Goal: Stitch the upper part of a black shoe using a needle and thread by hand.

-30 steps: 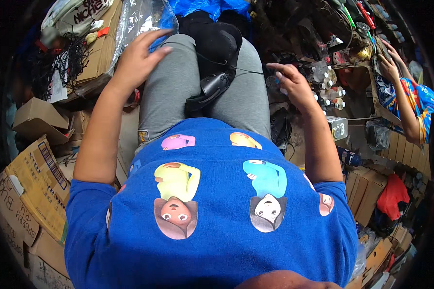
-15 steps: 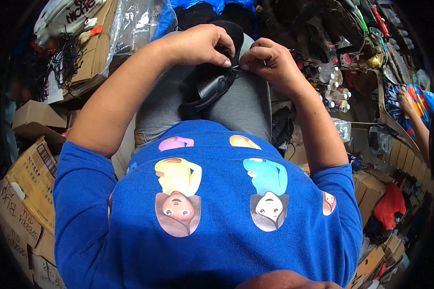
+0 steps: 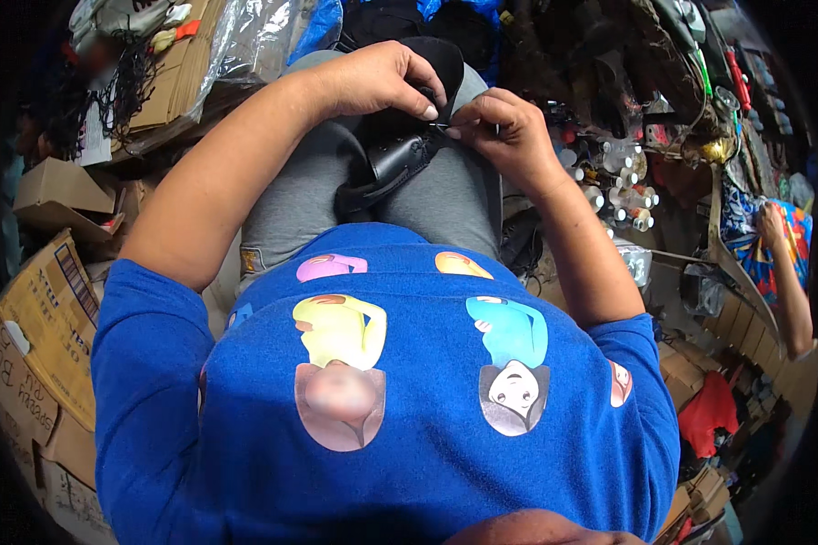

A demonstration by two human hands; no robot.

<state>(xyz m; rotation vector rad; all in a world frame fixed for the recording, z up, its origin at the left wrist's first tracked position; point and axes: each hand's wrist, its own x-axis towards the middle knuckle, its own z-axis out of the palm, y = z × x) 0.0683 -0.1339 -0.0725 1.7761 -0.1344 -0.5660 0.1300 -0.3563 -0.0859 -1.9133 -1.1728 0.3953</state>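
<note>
On my feed, the left hand [image 3: 382, 80] and right hand [image 3: 507, 125], apart a second ago, now meet over the black leather shoe [image 3: 398, 165], just bodyward of their fingertips; close two-handed work seems underway. The right pinches shut, seemingly on a thin pale strand [image 3: 438, 125]; the left curls partly closed, hold unclear.

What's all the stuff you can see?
shoe: one, black, on the lap
thin thing: one, pale, over the shoe
plastic sheeting: some, clear, upper left
stringy tangle: one, black, upper left
open box: one, brown, left
carton: one, yellow, lower left
bottles: several, clear, right
bundle: one, red, lower right
clutter: uncountable, dark, upper right
co-worker's arm: one, bare, far right
shirt: one, blue, middle
trousers: one pair, grey, on legs
left grip: one, bare, over the shoe
right grip: one, bare, at the thin thing
</note>
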